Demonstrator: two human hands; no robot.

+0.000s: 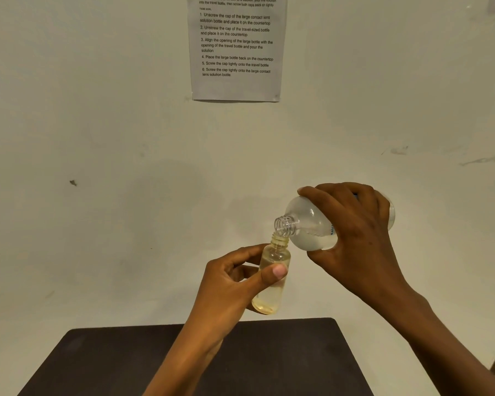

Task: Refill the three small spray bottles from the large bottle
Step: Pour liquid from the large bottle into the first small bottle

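Above the table [97, 361], your right hand [355, 232] wraps the tilted big bottle [309, 224], its mouth at the neck of the small bottle [277, 252] gripped by your left hand [235, 284]. Hold the rims aligned and tip slowly; the fill level's hard to read.

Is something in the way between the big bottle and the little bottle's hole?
Nothing visible. The large bottle has no cap, and its mouth sits right above the open neck of the small bottle.
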